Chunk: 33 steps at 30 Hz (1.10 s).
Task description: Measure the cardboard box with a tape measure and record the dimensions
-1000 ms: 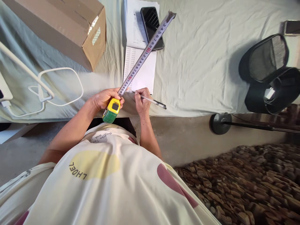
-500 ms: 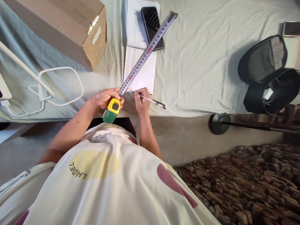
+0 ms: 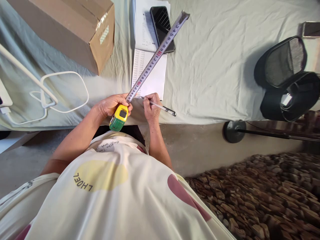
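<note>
My left hand (image 3: 115, 104) is closed round a yellow and green tape measure (image 3: 119, 118), with the thumb on the blade near the case. The numbered blade stretches up and to the right, crossing above a sheet of paper (image 3: 156, 78) and a black phone (image 3: 160, 23). In my right hand (image 3: 152, 106) is a pen (image 3: 168, 110), pinched between thumb and fingers. Its tip end points left at the lower edge of the sheet, which has columns of small writing on its left side. Printed pages (image 3: 143, 31) lie under the phone.
A cardboard box (image 3: 75, 30) stands at the upper left, with a white cable (image 3: 86, 88) looped below it. On the right an open black case (image 3: 280, 96) holds a white item. The pale cloth (image 3: 212, 66) covers the table, whose front edge runs before me.
Both hands keep their grips on the tape measure and the pen. The pen's rear end has shifted very slightly left; otherwise the scene looks the same.
</note>
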Each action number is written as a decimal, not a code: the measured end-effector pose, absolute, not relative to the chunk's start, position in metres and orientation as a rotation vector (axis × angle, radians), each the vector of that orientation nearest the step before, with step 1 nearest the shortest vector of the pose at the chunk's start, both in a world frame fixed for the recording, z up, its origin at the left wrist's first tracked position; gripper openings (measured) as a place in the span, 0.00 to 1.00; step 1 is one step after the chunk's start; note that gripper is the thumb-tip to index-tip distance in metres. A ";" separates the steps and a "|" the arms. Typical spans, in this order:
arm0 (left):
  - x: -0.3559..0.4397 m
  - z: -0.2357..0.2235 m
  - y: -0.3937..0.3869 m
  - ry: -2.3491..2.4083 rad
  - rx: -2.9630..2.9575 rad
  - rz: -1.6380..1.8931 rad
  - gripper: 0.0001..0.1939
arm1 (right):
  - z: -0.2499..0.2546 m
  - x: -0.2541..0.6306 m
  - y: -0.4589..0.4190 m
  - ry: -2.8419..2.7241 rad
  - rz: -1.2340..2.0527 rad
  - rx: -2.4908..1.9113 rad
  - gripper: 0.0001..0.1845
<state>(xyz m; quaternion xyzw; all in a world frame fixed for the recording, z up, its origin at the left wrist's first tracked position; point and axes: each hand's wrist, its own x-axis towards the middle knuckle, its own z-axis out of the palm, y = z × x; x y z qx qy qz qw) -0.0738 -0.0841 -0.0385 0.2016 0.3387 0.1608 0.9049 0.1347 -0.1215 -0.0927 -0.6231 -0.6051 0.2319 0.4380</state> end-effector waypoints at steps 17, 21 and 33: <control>-0.082 -0.041 -0.094 0.561 0.426 0.470 0.36 | -0.086 0.135 -0.123 -0.982 0.764 -1.253 0.15; -0.086 -0.040 -0.104 0.524 0.399 0.621 0.26 | -0.086 0.136 -0.120 -0.889 0.805 -1.239 0.19; -0.088 -0.041 -0.116 0.580 0.391 0.759 0.24 | -0.085 0.133 -0.117 -0.823 0.877 -1.185 0.22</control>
